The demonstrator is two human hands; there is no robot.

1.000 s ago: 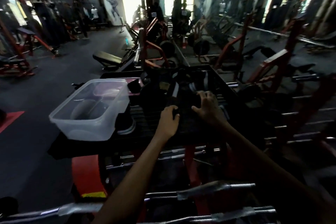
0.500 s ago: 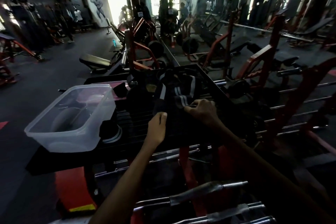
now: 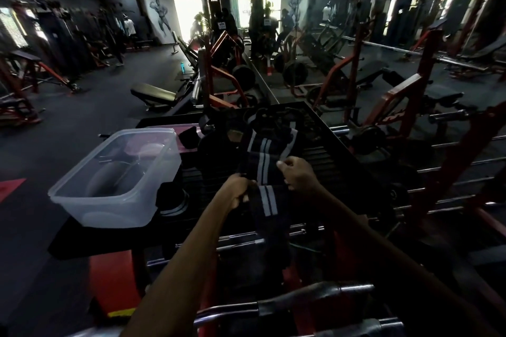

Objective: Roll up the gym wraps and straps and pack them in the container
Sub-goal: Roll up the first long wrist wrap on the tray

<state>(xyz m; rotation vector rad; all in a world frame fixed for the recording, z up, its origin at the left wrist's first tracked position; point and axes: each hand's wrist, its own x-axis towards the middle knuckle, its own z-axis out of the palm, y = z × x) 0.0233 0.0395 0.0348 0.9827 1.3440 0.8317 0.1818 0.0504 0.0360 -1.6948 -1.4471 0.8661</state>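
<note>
A black bench sits at centre left on the dark floor. Beyond it, a blue bottle stands. Chrome barbells cross the bottom, and a bodybuilder mural marks the far wall.

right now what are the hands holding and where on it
Both hold the black wrap with white stripes: left hand grips its left edge, right hand pinches its right edge; its end hangs below.
</note>
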